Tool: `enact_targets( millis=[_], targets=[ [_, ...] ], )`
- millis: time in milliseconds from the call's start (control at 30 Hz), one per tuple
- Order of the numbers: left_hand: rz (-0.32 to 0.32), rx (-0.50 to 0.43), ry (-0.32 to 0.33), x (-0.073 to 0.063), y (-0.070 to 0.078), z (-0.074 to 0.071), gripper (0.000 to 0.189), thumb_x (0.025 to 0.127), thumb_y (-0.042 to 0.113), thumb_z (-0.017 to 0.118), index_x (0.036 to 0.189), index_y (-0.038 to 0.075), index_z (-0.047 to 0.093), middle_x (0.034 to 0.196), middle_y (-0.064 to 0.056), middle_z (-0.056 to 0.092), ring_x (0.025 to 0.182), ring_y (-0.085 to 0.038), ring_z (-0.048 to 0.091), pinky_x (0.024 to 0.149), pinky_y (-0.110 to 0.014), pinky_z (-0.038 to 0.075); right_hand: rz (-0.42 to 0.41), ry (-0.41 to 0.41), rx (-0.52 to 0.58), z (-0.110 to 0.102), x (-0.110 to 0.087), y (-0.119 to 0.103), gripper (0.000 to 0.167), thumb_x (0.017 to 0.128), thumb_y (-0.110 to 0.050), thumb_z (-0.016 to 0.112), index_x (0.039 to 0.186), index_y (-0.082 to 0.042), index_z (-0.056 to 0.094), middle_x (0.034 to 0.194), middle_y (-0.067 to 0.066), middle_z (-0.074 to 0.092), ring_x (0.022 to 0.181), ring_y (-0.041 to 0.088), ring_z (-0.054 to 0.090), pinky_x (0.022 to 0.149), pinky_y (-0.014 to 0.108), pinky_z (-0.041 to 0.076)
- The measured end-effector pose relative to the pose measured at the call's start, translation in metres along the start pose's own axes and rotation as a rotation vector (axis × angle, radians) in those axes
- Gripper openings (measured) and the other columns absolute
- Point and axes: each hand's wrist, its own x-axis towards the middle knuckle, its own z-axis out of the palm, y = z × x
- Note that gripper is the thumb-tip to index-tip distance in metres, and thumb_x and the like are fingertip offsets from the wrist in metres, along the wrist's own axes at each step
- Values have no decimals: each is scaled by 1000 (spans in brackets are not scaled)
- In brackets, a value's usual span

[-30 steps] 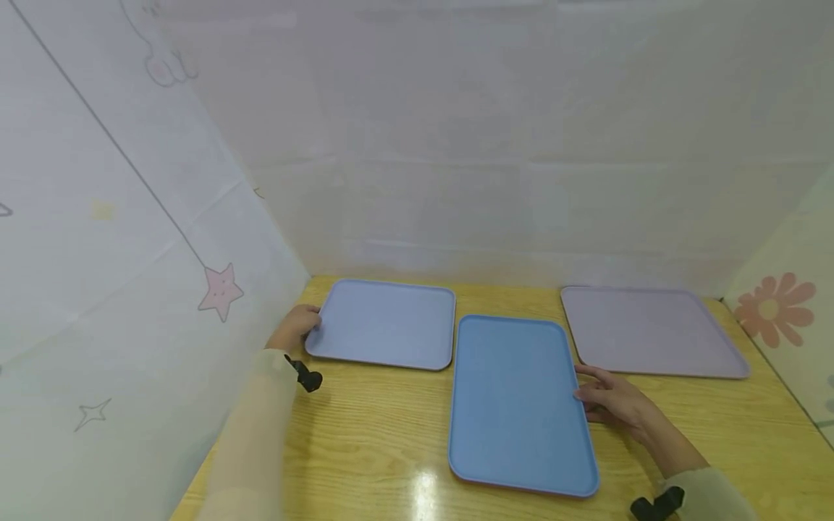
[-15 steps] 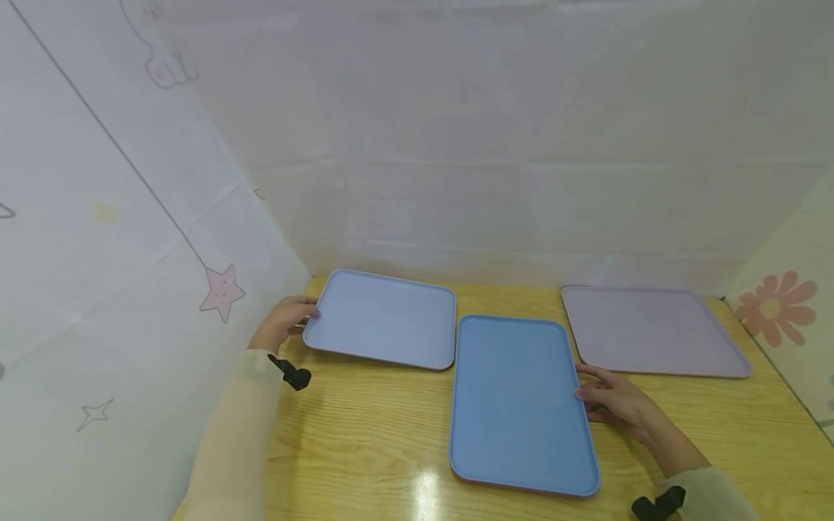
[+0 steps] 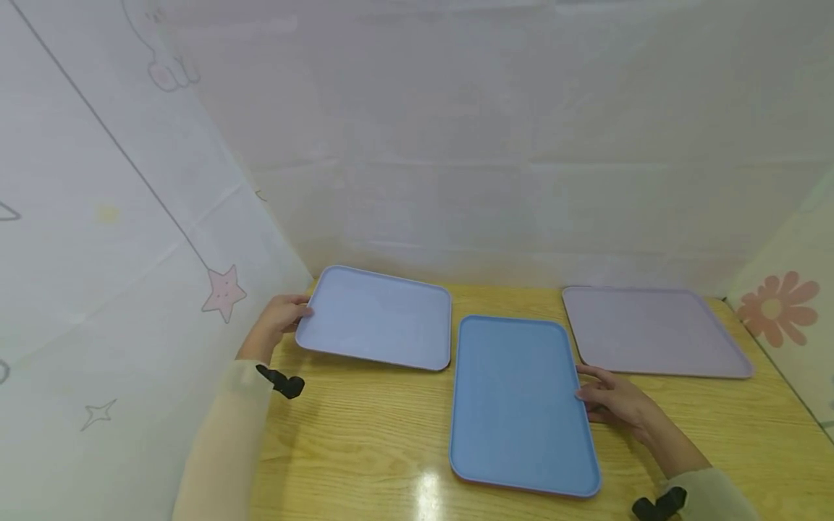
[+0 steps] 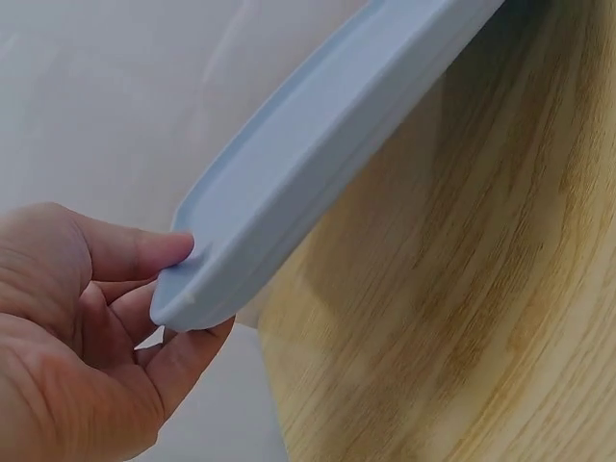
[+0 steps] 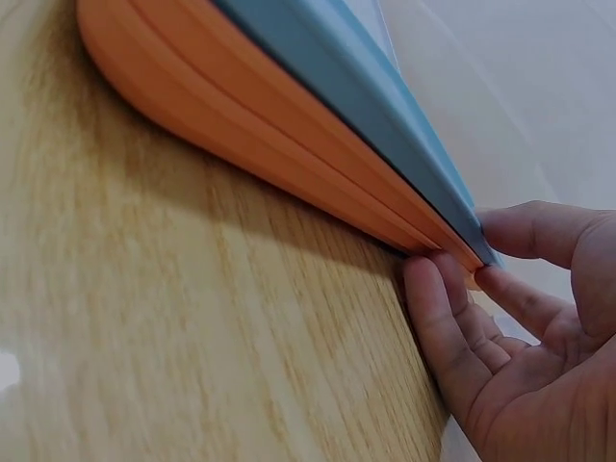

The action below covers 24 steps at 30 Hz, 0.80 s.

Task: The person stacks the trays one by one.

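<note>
My left hand (image 3: 280, 315) pinches the left edge of a pale periwinkle tray (image 3: 378, 318), thumb over the rim and fingers underneath, as the left wrist view shows. That edge is raised and the tray tilts down toward its right side. At the right edge of a blue tray (image 3: 521, 405) is my right hand (image 3: 619, 404). In the right wrist view the blue tray lies on top of an orange tray (image 5: 250, 115), nearly hidden from the head. My right thumb presses the blue rim while the fingers curl against the orange tray's lower edge.
A pale lilac tray (image 3: 651, 329) lies at the back right of the wooden table (image 3: 365, 441), close to the blue tray's far right corner. White sheeting (image 3: 443, 145) hangs behind the table, and a printed sheet (image 3: 98, 304) borders the left side.
The left edge of the periwinkle tray has risen off the table, and the tray has shifted slightly left with my left hand. My right hand and the blue tray have stayed in place.
</note>
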Motion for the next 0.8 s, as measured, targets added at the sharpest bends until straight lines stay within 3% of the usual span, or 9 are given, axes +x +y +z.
enact_targets(
  millis=[267, 433, 567, 667, 800],
  targets=[
    [3, -110, 20, -18, 2, -1, 56, 102, 17, 58, 153, 0, 41, 146, -25, 51, 110, -21, 63, 87, -29, 57, 3, 33, 8, -1, -1, -1, 77, 100, -19, 65, 157, 6, 20, 126, 19, 62, 102, 25, 68, 88, 40, 60],
    [28, -202, 17, -26, 14, 12, 56, 102, 14, 59, 153, 1, 40, 145, -24, 52, 98, -13, 66, 81, -25, 58, -53, 141, -49, -5, -4, -14, 70, 102, -22, 60, 155, 7, 25, 126, 21, 63, 100, 19, 68, 87, 36, 60],
    [52, -254, -5, -33, 27, 25, 57, 101, 11, 60, 153, -1, 40, 142, -25, 55, 91, -9, 68, 79, -24, 59, -107, 202, -67, -5, -9, -27, 64, 103, -21, 59, 153, 7, 31, 115, 13, 66, 95, 15, 67, 85, 32, 59],
    [55, -276, -23, -38, 37, 38, 55, 101, 10, 60, 152, -1, 42, 137, -22, 59, 90, -9, 68, 78, -25, 59, -152, 192, -9, -1, -11, -34, 64, 103, -23, 60, 153, 6, 32, 111, 5, 67, 96, 14, 67, 86, 31, 59],
    [63, -311, -42, -42, 49, 57, 54, 100, 9, 60, 150, -2, 44, 128, -17, 64, 89, -10, 68, 76, -25, 59, -189, 103, 119, 7, -13, -41, 64, 105, -25, 58, 154, 5, 29, 119, 3, 68, 107, 17, 67, 91, 32, 58]
  ],
)
